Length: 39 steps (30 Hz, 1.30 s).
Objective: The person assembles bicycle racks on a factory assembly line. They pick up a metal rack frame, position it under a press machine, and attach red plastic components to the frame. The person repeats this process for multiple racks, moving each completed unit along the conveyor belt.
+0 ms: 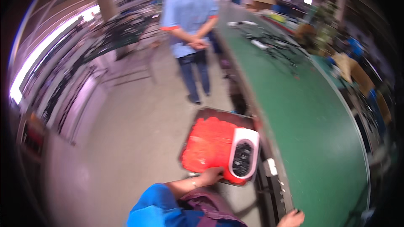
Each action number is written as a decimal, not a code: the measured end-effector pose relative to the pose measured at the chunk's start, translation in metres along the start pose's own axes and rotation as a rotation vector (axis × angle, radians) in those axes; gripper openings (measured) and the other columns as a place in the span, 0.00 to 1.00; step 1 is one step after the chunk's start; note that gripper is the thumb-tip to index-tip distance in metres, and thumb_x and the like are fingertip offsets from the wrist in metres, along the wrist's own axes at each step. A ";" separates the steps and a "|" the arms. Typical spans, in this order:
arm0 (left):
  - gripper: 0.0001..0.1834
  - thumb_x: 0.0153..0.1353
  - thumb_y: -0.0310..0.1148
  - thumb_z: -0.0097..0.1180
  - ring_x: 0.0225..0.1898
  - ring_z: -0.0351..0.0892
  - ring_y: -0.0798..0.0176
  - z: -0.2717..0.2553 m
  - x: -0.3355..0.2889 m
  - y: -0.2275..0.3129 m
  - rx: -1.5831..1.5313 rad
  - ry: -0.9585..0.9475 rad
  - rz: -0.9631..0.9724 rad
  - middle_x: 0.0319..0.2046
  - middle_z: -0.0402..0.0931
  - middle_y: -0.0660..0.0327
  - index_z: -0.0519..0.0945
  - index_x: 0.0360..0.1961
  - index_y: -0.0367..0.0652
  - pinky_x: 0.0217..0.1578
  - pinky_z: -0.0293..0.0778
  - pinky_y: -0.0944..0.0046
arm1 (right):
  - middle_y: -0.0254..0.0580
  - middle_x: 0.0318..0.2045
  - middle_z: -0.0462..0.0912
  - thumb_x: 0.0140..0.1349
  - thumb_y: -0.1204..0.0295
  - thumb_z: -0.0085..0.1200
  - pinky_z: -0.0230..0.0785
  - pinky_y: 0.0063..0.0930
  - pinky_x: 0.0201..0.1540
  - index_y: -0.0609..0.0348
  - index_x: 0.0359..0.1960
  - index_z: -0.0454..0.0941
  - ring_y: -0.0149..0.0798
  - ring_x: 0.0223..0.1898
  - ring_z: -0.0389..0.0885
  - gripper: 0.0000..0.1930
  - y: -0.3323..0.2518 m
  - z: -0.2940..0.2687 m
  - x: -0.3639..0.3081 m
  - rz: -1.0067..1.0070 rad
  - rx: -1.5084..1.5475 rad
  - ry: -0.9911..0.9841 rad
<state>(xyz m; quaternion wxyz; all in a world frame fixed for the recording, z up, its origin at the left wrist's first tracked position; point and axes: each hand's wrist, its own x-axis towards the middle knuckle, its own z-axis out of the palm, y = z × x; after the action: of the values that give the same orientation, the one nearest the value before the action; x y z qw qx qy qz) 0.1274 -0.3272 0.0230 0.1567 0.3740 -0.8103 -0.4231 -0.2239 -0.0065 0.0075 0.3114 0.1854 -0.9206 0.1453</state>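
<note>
In front of me is a dark-edged square surface covered in crumpled red material; whether it is a stool seat or a tray I cannot tell. A white oval-holed container stands on its right side, filled with small black parts. My left hand is at the near edge of the red material, left of the container. Its fingers are curled, with a small dark spot at the tips. Low at the right, my right hand is at the edge of the green bench. Its fingers are bent together around something small and dark, too blurred to name.
The long green workbench runs away on my right, with black cables on its far part. Ahead, a person in a light blue shirt stands with hands behind the back. Racks of long dark strips line the left side.
</note>
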 end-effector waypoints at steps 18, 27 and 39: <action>0.10 0.50 0.26 0.66 0.20 0.65 0.71 -0.057 -0.007 -0.051 -0.094 0.562 -0.306 0.17 0.68 0.63 0.79 0.34 0.39 0.23 0.67 0.68 | 0.56 0.36 0.76 0.60 0.58 0.51 0.67 0.53 0.42 0.61 0.35 0.75 0.58 0.40 0.73 0.16 -0.030 -0.028 0.026 -0.041 -0.215 -0.115; 0.08 0.55 0.16 0.58 0.21 0.71 0.73 -0.061 0.023 -0.064 -0.494 0.760 -0.467 0.22 0.71 0.65 0.77 0.37 0.30 0.22 0.74 0.70 | 0.56 0.44 0.71 0.62 0.63 0.50 0.56 0.50 0.55 0.68 0.44 0.69 0.57 0.49 0.66 0.18 -0.033 -0.012 0.062 0.061 0.133 -0.116; 0.14 0.52 0.29 0.62 0.46 0.74 0.48 -0.011 0.332 0.090 -0.087 0.581 0.255 0.39 0.77 0.51 0.76 0.38 0.37 0.47 0.71 0.55 | 0.53 0.42 0.71 0.53 0.78 0.53 0.60 0.46 0.53 0.65 0.43 0.68 0.55 0.47 0.67 0.15 -0.290 0.171 0.296 -0.466 0.753 -0.242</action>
<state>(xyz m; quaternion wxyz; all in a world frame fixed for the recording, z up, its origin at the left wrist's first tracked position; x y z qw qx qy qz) -0.1320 -0.5464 0.0812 0.4491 0.3674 -0.7533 -0.3096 -0.4059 -0.4041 0.1062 0.1368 0.5036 -0.7672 0.3730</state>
